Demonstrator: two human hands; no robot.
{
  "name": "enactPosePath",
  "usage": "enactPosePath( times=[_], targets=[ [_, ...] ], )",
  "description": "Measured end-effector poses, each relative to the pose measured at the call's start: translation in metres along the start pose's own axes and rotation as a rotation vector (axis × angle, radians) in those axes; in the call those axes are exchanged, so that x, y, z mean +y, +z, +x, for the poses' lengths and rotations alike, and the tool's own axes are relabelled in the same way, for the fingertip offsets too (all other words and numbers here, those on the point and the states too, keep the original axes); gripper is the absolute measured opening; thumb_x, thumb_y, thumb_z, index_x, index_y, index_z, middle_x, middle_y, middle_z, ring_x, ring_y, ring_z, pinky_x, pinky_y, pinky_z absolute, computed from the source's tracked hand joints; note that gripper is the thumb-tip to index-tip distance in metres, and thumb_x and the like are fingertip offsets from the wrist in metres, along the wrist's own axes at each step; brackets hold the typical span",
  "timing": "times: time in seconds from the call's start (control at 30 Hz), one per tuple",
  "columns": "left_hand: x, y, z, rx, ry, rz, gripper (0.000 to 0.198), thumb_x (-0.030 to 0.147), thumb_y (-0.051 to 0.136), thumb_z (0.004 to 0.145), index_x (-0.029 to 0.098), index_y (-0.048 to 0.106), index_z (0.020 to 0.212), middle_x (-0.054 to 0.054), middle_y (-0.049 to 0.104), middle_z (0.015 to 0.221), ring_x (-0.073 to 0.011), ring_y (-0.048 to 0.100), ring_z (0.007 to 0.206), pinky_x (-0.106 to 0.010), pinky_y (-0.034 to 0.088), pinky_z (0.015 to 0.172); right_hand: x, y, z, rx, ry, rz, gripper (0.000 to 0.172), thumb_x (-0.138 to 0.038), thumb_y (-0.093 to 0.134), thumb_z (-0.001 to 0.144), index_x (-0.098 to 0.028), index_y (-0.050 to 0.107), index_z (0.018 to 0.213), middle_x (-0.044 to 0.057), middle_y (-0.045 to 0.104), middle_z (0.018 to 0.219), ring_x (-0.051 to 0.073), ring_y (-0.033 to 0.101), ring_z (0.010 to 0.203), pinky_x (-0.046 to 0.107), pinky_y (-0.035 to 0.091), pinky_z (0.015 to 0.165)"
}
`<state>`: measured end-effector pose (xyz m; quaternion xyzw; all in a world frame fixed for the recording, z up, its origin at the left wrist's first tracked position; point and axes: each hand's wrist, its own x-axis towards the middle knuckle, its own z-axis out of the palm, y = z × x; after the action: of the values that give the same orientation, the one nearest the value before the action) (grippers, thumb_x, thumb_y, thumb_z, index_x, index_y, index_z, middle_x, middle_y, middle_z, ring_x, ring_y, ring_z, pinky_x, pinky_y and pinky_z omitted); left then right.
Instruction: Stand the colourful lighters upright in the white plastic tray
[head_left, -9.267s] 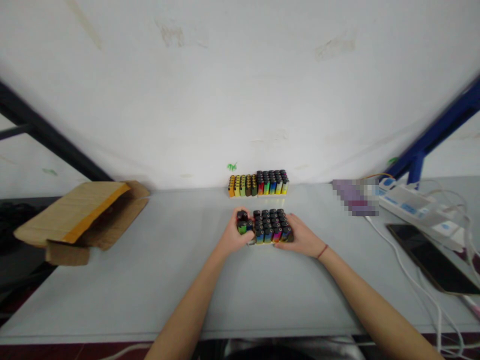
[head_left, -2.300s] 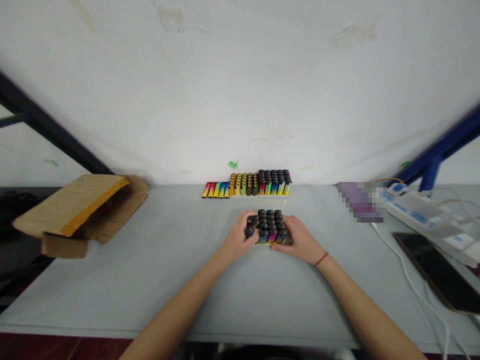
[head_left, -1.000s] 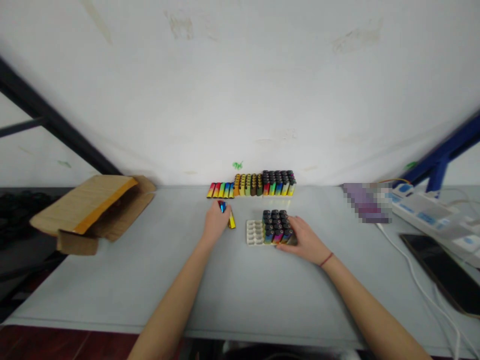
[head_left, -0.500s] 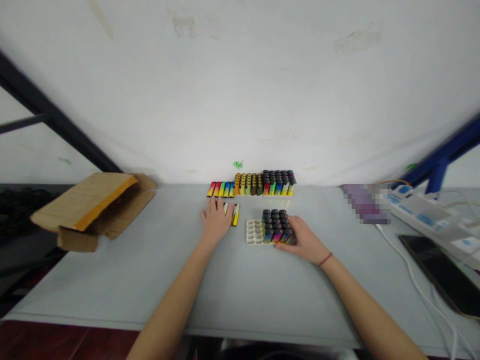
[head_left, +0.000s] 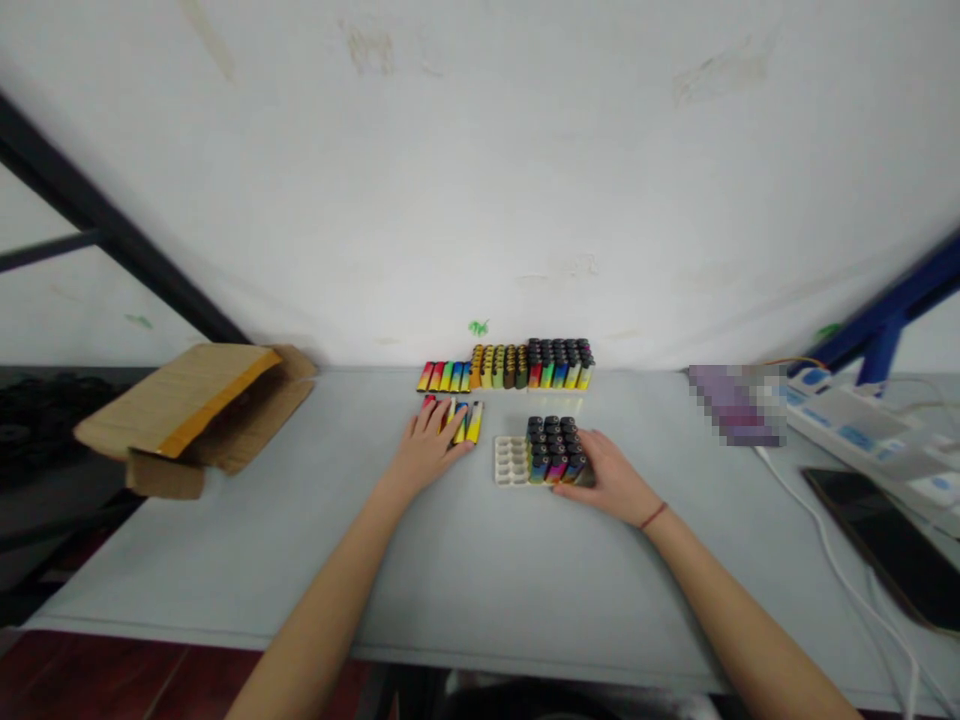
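In the head view, a white tray (head_left: 511, 462) with round-edged slots stands on the table. Black-capped lighters (head_left: 556, 450) fill its right part upright, and the slots at its left are bare. My right hand (head_left: 611, 482) grips the tray's right end, thumb along the near edge and fingers round the far side. Left of the tray, a row of gradient-coloured lighters (head_left: 474, 424) lies flat. My left hand (head_left: 426, 446) rests over this row with fingers stretched and spread, covering part of it.
Along the wall are more flat lighters (head_left: 444, 377), a block of yellow and brown lighters (head_left: 499, 367) and another black-capped block (head_left: 560, 363). An opened cardboard box (head_left: 180, 400) lies left. At right are a phone (head_left: 885, 545), a power strip (head_left: 847, 410) and a white cable (head_left: 821, 535).
My left hand has shifted slightly left and towards me, its fingers spreading and uncovering more of the flat lighters. My right hand keeps its hold on the tray.
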<state>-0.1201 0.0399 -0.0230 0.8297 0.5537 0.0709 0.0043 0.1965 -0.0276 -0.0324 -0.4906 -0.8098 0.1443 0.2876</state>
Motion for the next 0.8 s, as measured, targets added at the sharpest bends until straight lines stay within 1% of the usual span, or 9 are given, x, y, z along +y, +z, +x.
enactPosePath(
  times=[0.07, 0.13, 0.23, 0.3, 0.37, 0.5, 0.67, 0.8],
  targets=[
    [0.002, -0.002, 0.001, 0.022, -0.004, 0.012, 0.063, 0.055, 0.046, 0.089, 0.028, 0.039, 0.146, -0.013, 0.034, 0.154, -0.0336, 0.024, 0.143, -0.060, 0.022, 0.111, 0.000, 0.000, 0.000, -0.003, 0.001, 0.004, 0.074, -0.060, 0.065, 0.076, -0.014, 0.046, 0.131, 0.019, 0.060, 0.121, 0.034, 0.057, 0.110, 0.051, 0.044, 0.094],
    [0.004, -0.005, 0.002, 0.049, 0.055, 0.019, 0.062, 0.056, 0.048, 0.088, 0.033, 0.039, 0.145, -0.011, 0.033, 0.155, -0.0336, 0.023, 0.143, -0.062, 0.016, 0.112, 0.000, 0.000, 0.001, -0.006, 0.000, 0.007, 0.074, -0.061, 0.064, 0.076, -0.013, 0.046, 0.130, 0.019, 0.060, 0.120, 0.034, 0.056, 0.110, 0.051, 0.044, 0.094],
    [0.004, -0.005, 0.004, 0.046, 0.183, 0.000, 0.050, 0.052, 0.045, 0.091, 0.040, 0.046, 0.139, -0.004, 0.037, 0.153, -0.0303, 0.027, 0.142, -0.058, 0.013, 0.115, 0.000, -0.001, 0.001, -0.010, -0.005, 0.013, 0.075, -0.061, 0.064, 0.077, -0.011, 0.046, 0.130, 0.020, 0.060, 0.120, 0.034, 0.056, 0.110, 0.051, 0.044, 0.095],
    [0.002, -0.003, 0.006, 0.036, 0.214, -0.022, 0.044, 0.047, 0.040, 0.094, 0.040, 0.049, 0.137, -0.001, 0.041, 0.151, -0.0278, 0.031, 0.141, -0.055, 0.013, 0.116, -0.001, -0.001, 0.001, -0.013, -0.005, 0.014, 0.075, -0.060, 0.064, 0.077, -0.011, 0.046, 0.130, 0.020, 0.060, 0.120, 0.034, 0.056, 0.111, 0.051, 0.043, 0.095],
    [0.000, -0.001, 0.007, 0.037, 0.211, -0.032, 0.044, 0.044, 0.038, 0.095, 0.038, 0.049, 0.137, 0.000, 0.043, 0.150, -0.0265, 0.032, 0.140, -0.054, 0.013, 0.116, -0.001, -0.001, 0.001, -0.012, -0.007, 0.010, 0.075, -0.060, 0.064, 0.077, -0.011, 0.045, 0.131, 0.020, 0.060, 0.122, 0.034, 0.056, 0.112, 0.051, 0.042, 0.097],
    [-0.009, 0.000, 0.004, 0.033, 0.181, -0.025, 0.044, 0.044, 0.036, 0.096, 0.037, 0.049, 0.138, 0.000, 0.042, 0.150, -0.0262, 0.031, 0.141, -0.053, 0.013, 0.117, -0.001, -0.001, 0.001, 0.004, -0.017, 0.005, 0.074, -0.059, 0.065, 0.076, -0.015, 0.045, 0.132, 0.018, 0.059, 0.126, 0.034, 0.056, 0.112, 0.053, 0.040, 0.100],
    [-0.020, -0.001, 0.003, 0.040, 0.154, -0.029, 0.045, 0.042, 0.038, 0.095, 0.037, 0.048, 0.138, 0.000, 0.043, 0.150, -0.0280, 0.031, 0.140, -0.054, 0.016, 0.116, -0.001, 0.000, 0.000, -0.001, 0.008, 0.006, 0.074, -0.059, 0.065, 0.076, -0.015, 0.045, 0.132, 0.019, 0.060, 0.122, 0.035, 0.056, 0.111, 0.052, 0.043, 0.095],
    [-0.020, 0.000, 0.010, 0.059, 0.141, -0.015, 0.043, 0.042, 0.041, 0.094, 0.040, 0.051, 0.136, -0.002, 0.042, 0.151, -0.0295, 0.031, 0.139, -0.054, 0.019, 0.114, -0.001, 0.000, 0.000, -0.007, 0.012, 0.015, 0.073, -0.060, 0.064, 0.076, -0.015, 0.046, 0.131, 0.018, 0.060, 0.121, 0.034, 0.056, 0.110, 0.052, 0.044, 0.094]
  ],
)
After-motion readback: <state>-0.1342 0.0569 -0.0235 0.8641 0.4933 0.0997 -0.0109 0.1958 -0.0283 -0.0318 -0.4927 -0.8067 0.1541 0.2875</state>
